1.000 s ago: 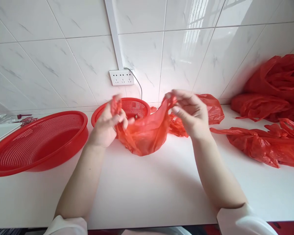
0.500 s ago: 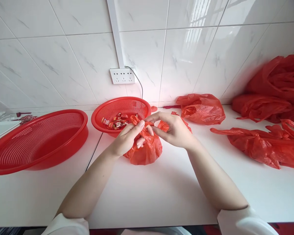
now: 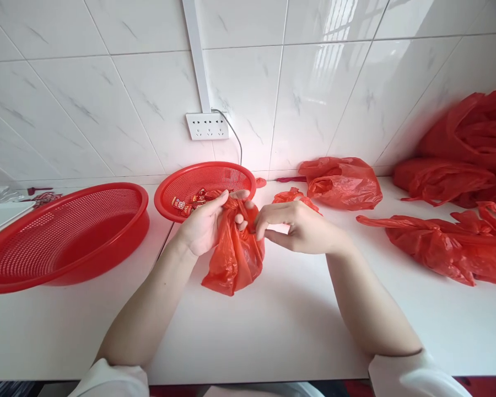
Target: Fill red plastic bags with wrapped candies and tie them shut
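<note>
Open counter in front, clutter at the sides and back

Bare white counter [image 3: 273, 325] lies free before the arms; the large red basket [image 3: 62, 234] blocks the left, the small red basket [image 3: 206, 179] the back, and heaped red bags [image 3: 442, 242] the right

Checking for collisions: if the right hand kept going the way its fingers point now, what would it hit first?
The right hand points leftward at the red plastic bag it already pinches; just past the bag's gathered top is the left hand, though depth is hard to judge.

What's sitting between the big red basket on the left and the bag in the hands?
In the head view, between the big red basket and the held red bag lie only bare white counter and the left hand and its forearm; the small basket sits farther back.
</note>
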`<state>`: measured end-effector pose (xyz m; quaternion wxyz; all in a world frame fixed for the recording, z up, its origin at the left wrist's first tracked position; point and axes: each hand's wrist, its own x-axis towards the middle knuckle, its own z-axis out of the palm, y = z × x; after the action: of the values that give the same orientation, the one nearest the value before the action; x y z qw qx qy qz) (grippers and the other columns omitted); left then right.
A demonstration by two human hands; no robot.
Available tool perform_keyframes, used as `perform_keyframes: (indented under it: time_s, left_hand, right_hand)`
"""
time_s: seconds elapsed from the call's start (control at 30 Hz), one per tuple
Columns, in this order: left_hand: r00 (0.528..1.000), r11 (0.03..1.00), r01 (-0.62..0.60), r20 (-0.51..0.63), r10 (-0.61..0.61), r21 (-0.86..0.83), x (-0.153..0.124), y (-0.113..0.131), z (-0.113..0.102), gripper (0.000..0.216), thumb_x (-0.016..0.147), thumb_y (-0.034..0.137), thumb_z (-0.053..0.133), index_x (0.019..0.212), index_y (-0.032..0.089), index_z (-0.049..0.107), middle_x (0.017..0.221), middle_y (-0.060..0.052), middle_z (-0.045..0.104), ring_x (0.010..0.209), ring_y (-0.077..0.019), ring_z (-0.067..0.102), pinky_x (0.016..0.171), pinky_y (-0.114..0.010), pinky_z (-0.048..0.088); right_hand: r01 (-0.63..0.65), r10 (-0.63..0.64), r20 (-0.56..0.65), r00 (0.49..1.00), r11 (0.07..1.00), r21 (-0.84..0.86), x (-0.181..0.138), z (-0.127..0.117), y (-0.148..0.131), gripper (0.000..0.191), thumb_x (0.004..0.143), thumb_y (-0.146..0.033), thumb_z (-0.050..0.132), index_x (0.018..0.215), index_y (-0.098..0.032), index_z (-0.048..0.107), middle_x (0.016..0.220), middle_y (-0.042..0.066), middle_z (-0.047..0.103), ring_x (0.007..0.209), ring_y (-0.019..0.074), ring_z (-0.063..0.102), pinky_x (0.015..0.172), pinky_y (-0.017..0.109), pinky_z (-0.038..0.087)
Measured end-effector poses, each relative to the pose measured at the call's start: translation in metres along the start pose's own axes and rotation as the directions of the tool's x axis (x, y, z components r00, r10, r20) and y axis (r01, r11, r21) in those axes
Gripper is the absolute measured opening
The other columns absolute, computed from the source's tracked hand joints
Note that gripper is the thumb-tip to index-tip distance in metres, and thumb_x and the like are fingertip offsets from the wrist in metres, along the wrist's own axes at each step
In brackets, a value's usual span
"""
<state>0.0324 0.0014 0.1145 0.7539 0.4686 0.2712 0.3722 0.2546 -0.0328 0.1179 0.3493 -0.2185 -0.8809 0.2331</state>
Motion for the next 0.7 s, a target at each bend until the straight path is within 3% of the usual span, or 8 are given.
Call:
perform_keyframes:
  time_s: [0.1,0.17,0.23,0.33,0.4,0.47,0.53,0.7]
  left_hand:
    - [0.992,0.978,-0.090,0.108,0.070,0.187,-0.006,-0.002,0.007,0.033,0.093,0.046,0.045,0.086,0.020,0.064,0.070,0.000,0.057,0.049,-0.0092,0.050,0.061,-0.029,0.052]
    - [0.978,0.881,-0.181,0.175,0.115,0.437,-0.010,-0.003,0.011,0.037,0.095,0.047,0.039,0.091,0.019,0.064,0.064,0.000,0.053,0.047,-0.0106,0.048,0.059,-0.031,0.051]
    - [0.947,0.658,-0.318,0.204,0.246,0.682,-0.012,-0.005,0.012,0.037,0.096,0.045,0.038,0.098,0.020,0.064,0.067,-0.001,0.054,0.056,-0.0138,0.053,0.063,-0.031,0.050]
    - [0.816,0.255,-0.464,0.297,0.497,0.848,-0.010,-0.007,0.010,0.030,0.093,0.041,0.047,0.095,0.021,0.068,0.093,-0.008,0.058,0.084,-0.0195,0.057,0.082,-0.034,0.048]
    - [0.734,0.133,-0.505,0.343,0.586,0.853,-0.006,-0.007,0.007,0.027,0.092,0.040,0.049,0.093,0.023,0.070,0.107,-0.009,0.055,0.099,-0.0222,0.056,0.092,-0.036,0.045]
    - [0.716,0.135,-0.521,0.344,0.608,0.843,-0.003,-0.007,0.006,0.027,0.093,0.038,0.047,0.098,0.024,0.069,0.111,-0.009,0.056,0.106,-0.0232,0.055,0.098,-0.038,0.043]
    - [0.730,0.180,-0.530,0.338,0.595,0.828,0.001,-0.008,0.005,0.028,0.095,0.035,0.043,0.102,0.024,0.068,0.112,-0.009,0.058,0.109,-0.0231,0.055,0.101,-0.039,0.041]
    - [0.733,0.243,-0.562,0.340,0.589,0.791,0.004,-0.011,0.005,0.029,0.096,0.033,0.042,0.100,0.023,0.069,0.109,-0.009,0.057,0.108,-0.0219,0.055,0.102,-0.039,0.040]
  right_hand:
    - [-0.056,0.081,-0.239,0.968,0.992,0.110,0.006,0.009,0.004,0.006,0.089,-0.023,0.056,0.090,-0.024,0.062,0.093,0.002,0.066,0.085,0.0155,0.062,0.081,0.033,0.051]
    - [-0.065,0.165,-0.370,0.914,0.961,0.268,0.012,0.017,0.009,0.014,0.094,-0.033,0.050,0.102,-0.025,0.059,0.106,0.004,0.063,0.098,0.0166,0.061,0.089,0.035,0.050]
    - [-0.082,0.226,-0.307,0.925,0.904,0.420,0.016,0.024,0.014,0.026,0.098,-0.040,0.042,0.117,-0.027,0.055,0.122,0.005,0.058,0.111,0.0174,0.057,0.095,0.036,0.048]
    - [-0.166,0.290,-0.171,0.941,0.841,0.515,0.020,0.030,0.022,0.036,0.098,-0.045,0.038,0.128,-0.028,0.050,0.131,0.004,0.055,0.117,0.0173,0.055,0.098,0.035,0.047]
    - [-0.207,0.352,-0.167,0.921,0.805,0.555,0.021,0.030,0.028,0.038,0.098,-0.048,0.038,0.128,-0.028,0.049,0.124,0.004,0.060,0.106,0.0162,0.060,0.090,0.033,0.050]
    - [-0.227,0.392,-0.168,0.905,0.776,0.588,0.021,0.028,0.034,0.036,0.095,-0.049,0.043,0.121,-0.026,0.053,0.110,0.004,0.065,0.088,0.0146,0.063,0.077,0.030,0.052]
    - [-0.215,0.402,-0.203,0.893,0.777,0.592,0.020,0.025,0.041,0.031,0.090,-0.048,0.055,0.109,-0.023,0.057,0.095,0.002,0.066,0.077,0.0129,0.062,0.069,0.027,0.051]
    - [-0.167,0.372,-0.254,0.893,0.798,0.579,0.017,0.023,0.047,0.028,0.079,-0.041,0.070,0.097,-0.022,0.060,0.090,0.001,0.065,0.079,0.0129,0.060,0.070,0.027,0.048]
